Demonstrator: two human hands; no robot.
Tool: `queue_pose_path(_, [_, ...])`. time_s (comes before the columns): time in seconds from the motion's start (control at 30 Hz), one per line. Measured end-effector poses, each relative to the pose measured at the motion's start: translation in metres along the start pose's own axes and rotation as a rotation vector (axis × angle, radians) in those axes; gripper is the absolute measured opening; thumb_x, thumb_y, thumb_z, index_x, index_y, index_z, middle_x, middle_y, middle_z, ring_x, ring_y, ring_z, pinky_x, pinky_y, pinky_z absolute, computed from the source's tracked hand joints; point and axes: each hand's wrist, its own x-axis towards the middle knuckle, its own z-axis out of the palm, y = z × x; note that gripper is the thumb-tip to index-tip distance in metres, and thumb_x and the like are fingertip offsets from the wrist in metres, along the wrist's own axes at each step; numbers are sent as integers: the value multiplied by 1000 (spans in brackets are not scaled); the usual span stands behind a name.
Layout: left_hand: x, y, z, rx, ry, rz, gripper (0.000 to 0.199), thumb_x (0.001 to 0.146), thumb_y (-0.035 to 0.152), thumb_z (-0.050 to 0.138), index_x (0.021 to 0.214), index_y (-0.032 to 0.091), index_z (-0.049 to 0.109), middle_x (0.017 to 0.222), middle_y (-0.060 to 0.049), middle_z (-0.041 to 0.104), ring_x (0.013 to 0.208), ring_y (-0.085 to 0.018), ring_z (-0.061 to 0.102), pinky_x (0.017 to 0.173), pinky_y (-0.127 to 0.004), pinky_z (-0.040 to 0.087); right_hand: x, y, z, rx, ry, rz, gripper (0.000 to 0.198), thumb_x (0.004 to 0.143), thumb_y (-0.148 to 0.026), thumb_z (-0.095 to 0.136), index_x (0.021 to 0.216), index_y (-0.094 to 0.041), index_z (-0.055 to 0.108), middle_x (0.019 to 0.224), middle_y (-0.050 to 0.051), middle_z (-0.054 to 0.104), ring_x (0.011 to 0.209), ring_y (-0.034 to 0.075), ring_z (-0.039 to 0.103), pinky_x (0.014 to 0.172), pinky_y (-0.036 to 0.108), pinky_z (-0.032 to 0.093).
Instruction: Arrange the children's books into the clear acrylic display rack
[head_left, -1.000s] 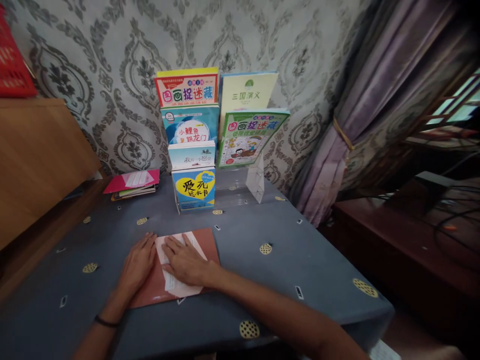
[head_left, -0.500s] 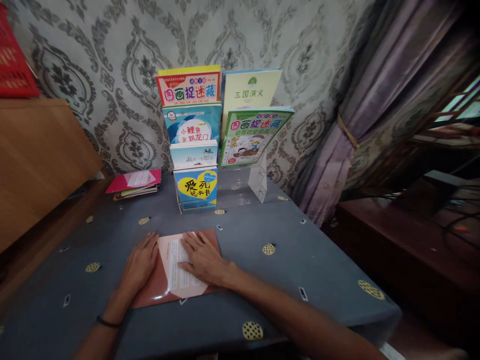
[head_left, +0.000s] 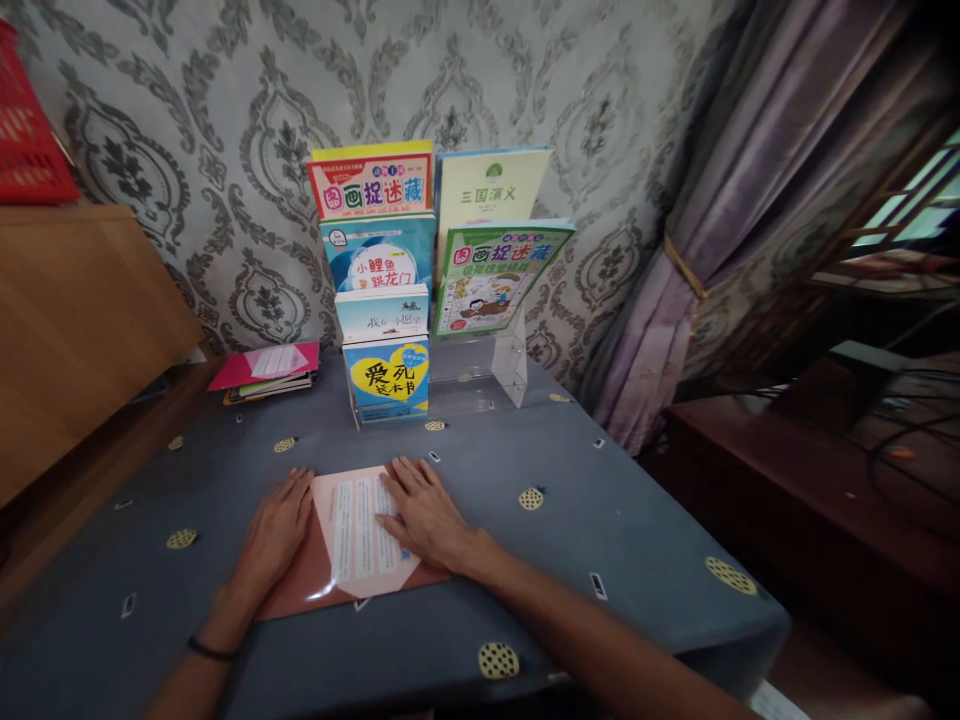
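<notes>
A thin reddish-brown book [head_left: 306, 580] lies flat on the table in front of me, with a pale pink panel of printed text across its cover. Along its left edge rests my left hand [head_left: 279, 525], fingers stretched out and a dark band on the wrist. My right hand [head_left: 424, 515] lies flat over the book's right part, fingers extended, covering some of the print. Neither hand grips anything. Beyond the book stands a clear acrylic rack [head_left: 510, 370] bearing a blue book with a yellow heart [head_left: 386, 380] and a green picture book [head_left: 499, 280].
A stack of books with a pink cover [head_left: 262, 365] lies at the table's back left. The patterned grey-blue tablecloth [head_left: 555, 560] covers the table. A wooden cabinet [head_left: 90, 330] with a red basket [head_left: 30, 130] stands left; a purple curtain [head_left: 697, 220] hangs right.
My right hand has slid slightly to the right across the book, uncovering more of the printed panel. My left hand stays at the left edge. The view has shifted a little.
</notes>
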Motion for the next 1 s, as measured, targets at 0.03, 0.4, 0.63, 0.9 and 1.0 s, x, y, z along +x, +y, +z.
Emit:
queue_pose_path(0.03, [0, 2, -3, 28, 0, 3, 49, 99, 27, 29, 129, 12, 65, 137, -18, 64, 129, -32, 59, 107, -54, 49, 0, 0, 0, -3, 3, 1, 60, 98, -44, 56, 144, -5, 49, 153, 25, 45, 146, 34, 37, 121, 53, 25])
queue_pose_path(0.4, [0, 52, 2, -19, 4, 292, 42, 101, 28, 37, 136, 19, 59, 142, -12, 61, 131, -25, 58, 109, -46, 47, 0, -1, 0, -8, 22, 7, 58, 98, -44, 57, 143, -9, 51, 152, 22, 47, 146, 30, 38, 121, 50, 25])
queue_pose_path(0.63, [-10, 32, 13, -26, 29, 218, 44, 101, 33, 35, 131, 16, 63, 136, -13, 65, 129, -28, 60, 110, -50, 46, 0, 0, -1, 15, 5, 10, 60, 98, -46, 55, 145, -9, 49, 153, 22, 45, 146, 32, 36, 121, 50, 24])
queue_pose_path(0.9, [-26, 3, 19, 14, 97, 214, 50, 103, 39, 31, 127, 16, 67, 134, -14, 66, 127, -30, 61, 102, -49, 53, -2, -1, -5, 64, -23, 19, 60, 99, -45, 54, 145, -8, 48, 155, 22, 43, 148, 33, 33, 122, 51, 20])
queue_pose_path(1.0, [-31, 0, 20, -18, 96, 219, 49, 101, 46, 37, 130, 19, 66, 136, -14, 65, 130, -29, 59, 105, -48, 50, -2, -1, -6, 64, -29, 24, 60, 99, -45, 54, 146, -9, 47, 156, 21, 42, 148, 33, 34, 123, 50, 20])
